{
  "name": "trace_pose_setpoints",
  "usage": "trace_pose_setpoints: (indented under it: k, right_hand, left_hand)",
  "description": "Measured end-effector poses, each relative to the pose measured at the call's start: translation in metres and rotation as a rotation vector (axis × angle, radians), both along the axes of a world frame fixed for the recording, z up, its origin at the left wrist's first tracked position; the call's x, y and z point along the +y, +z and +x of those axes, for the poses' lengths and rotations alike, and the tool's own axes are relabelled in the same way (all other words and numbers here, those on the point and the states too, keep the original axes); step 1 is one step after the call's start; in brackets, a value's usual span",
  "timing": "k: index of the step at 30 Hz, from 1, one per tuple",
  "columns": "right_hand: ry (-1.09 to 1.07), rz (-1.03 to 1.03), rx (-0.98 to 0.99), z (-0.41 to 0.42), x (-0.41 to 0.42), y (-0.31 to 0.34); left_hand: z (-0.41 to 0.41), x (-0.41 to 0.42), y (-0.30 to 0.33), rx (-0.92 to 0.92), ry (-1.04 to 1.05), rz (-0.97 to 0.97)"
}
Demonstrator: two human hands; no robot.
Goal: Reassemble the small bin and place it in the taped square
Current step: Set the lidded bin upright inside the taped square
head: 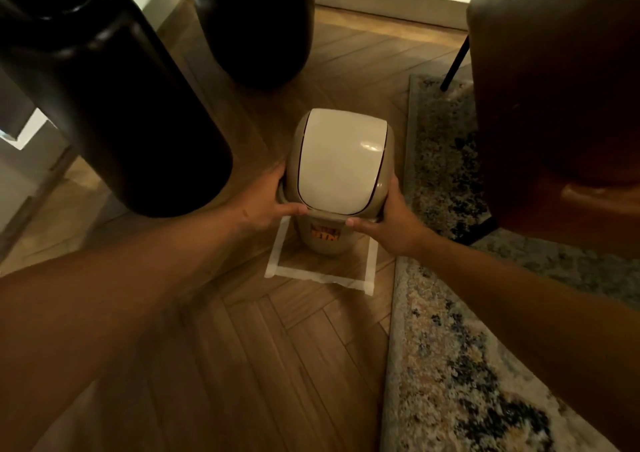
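Where rug (450, 365) borders tape (311, 276): bin (337, 164).

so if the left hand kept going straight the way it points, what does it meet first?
The left hand already grips the small beige plastic swing-lid bin; that bin blocks it immediately.

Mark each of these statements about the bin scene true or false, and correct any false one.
1. Both hands grip the small bin at its sides. True: left hand, right hand.
2. The swing lid is missing from the bin. False: the white lid sits on top.
3. The bin is over the taped square on the wooden floor. True.
4. The patterned rug lies to the left of the bin. False: it lies to the right.
5. The bin lies on its side. False: it is upright.
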State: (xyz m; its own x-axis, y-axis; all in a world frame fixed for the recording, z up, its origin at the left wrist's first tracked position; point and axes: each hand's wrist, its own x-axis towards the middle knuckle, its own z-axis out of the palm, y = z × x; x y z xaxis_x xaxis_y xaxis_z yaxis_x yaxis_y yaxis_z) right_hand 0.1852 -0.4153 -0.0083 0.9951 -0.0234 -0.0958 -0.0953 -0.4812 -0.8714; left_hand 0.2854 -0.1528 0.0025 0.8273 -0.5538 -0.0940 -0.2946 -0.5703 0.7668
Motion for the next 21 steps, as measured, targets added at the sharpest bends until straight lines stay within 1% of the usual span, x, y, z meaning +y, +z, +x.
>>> trace_pose_setpoints:
  k: [4, 6, 8, 10, 13, 21]
  right_hand:
    - [0.032, -0.061, -0.003, 0.008, -0.006, 0.005]
    - [0.01, -0.096, -0.058, 0.01, -0.009, 0.011]
    - [0.026, -0.086, -0.083, 0.011, -0.01, 0.016]
    - [0.059, -0.089, -0.054, 0.011, -0.01, 0.017]
    - [0.076, -0.102, -0.017, 0.012, -0.014, 0.015]
    - [0.088, -0.149, -0.004, 0.014, -0.019, 0.009]
  left_hand:
    - [0.001, 0.004, -0.003, -0.023, 0.008, 0.034]
    - [0.002, 0.005, -0.001, -0.029, 0.012, 0.02]
    - [0.001, 0.004, 0.001, -0.045, 0.0, 0.027]
    - [0.0, 0.003, 0.002, -0.075, -0.015, 0.056]
    - [-0.005, 0.0, 0.002, -0.069, -0.011, 0.039]
    - [-0.011, 0.0, 0.007, -0.102, -0.011, 0.041]
